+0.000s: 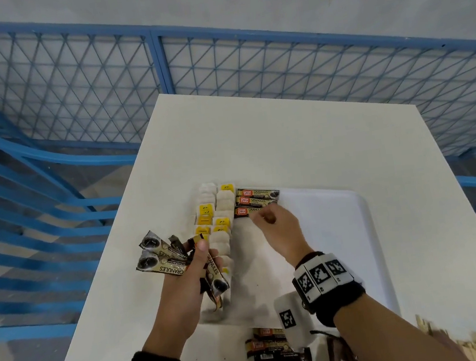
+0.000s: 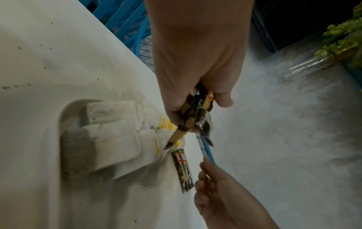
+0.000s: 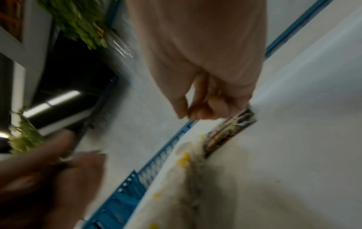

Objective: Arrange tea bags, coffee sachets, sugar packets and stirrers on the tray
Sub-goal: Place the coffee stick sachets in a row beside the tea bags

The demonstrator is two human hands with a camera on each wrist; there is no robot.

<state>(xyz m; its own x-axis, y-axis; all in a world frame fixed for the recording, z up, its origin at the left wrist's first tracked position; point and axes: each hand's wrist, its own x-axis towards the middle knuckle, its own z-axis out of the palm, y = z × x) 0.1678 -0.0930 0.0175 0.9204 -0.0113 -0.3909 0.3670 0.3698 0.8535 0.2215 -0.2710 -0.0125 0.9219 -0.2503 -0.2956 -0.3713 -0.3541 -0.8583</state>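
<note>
A white tray lies on the white table. Two columns of tea bags with yellow tags fill its left side, also in the left wrist view. Three coffee sachets lie side by side at the tray's far end. My left hand grips a fanned bunch of coffee sachets over the tea bags. My right hand has curled fingers at the right end of the nearest laid sachet. Nothing shows between its thumb and forefinger.
More coffee sachets and brown packets lie at the table's near edge. Wooden stirrers are piled at the near right. A blue mesh fence stands behind and left of the table. The tray's right part is bare.
</note>
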